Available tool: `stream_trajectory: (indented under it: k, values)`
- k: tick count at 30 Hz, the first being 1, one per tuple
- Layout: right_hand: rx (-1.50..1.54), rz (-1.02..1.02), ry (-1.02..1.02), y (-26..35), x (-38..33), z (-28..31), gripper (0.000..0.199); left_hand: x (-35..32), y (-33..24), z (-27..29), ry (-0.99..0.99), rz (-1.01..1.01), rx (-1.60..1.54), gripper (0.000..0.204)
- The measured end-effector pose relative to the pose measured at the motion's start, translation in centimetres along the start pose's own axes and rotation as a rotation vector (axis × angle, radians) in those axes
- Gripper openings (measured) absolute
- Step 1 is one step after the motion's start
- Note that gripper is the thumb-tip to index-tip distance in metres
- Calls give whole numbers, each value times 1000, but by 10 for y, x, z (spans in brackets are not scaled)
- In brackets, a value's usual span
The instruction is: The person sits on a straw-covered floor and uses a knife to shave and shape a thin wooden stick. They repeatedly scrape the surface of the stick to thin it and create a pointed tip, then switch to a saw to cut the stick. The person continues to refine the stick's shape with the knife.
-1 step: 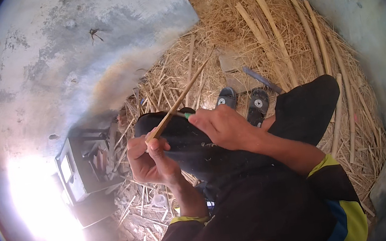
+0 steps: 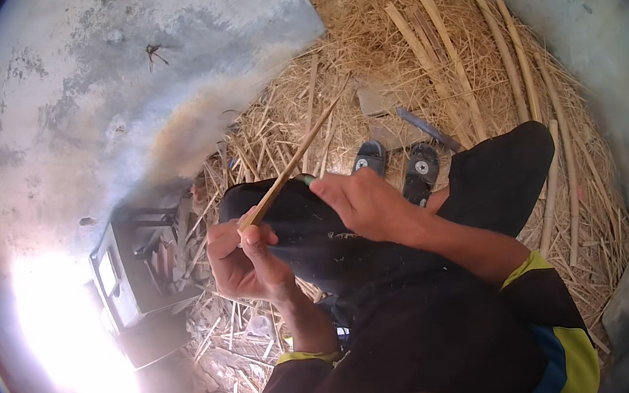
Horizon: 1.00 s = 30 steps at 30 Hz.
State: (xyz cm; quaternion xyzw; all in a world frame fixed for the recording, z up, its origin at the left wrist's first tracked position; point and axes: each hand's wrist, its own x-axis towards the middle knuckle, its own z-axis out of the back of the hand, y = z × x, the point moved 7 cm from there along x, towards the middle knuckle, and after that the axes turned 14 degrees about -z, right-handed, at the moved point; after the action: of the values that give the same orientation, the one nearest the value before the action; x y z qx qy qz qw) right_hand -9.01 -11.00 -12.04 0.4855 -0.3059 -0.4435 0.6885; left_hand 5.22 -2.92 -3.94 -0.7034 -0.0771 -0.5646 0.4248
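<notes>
My left hand [image 2: 248, 263] pinches the near, wider end of a long tapering bamboo strip [image 2: 285, 178] between thumb and fingers. The strip slants up and to the right over my black-clothed lap, its thin tip pointing away from me. Just right of the strip, my right hand [image 2: 370, 204] is closed with its thumb stretched forward around a small green-handled knife [image 2: 308, 179]. Only a bit of the green handle shows at the thumb tip; my fingers hide most of the rest, and the blade is hard to make out against the dark cloth.
Straw-like shavings [image 2: 361, 2] cover the floor. Several long bamboo lengths [image 2: 465, 76] lie at the far right. Two dark sandals [image 2: 421, 168] and a dark flat bar [image 2: 428, 129] lie past my lap. A grey box [image 2: 138, 265] stands left, beside a pale wall [image 2: 119, 79].
My right hand has shifted slightly to the right, and the knife has tilted, with less of its handle and blade showing. My left hand and the bamboo strip stay in place.
</notes>
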Motion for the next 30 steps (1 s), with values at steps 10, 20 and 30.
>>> stream_trajectory:
  k: [10, 20, 30]
  values:
    - [-186, -103, -12, -12, 7, 1, 34, 2, 5, 1, 27, -2, -14, 28]
    - [-108, -4, -53, -6, 1, 9, 36, 3, 5, -10, 146, -106, -1, 30]
    - [-278, -9, -138, -10, 1, -10, 39, -8, 9, -2, 130, -106, 94, 29]
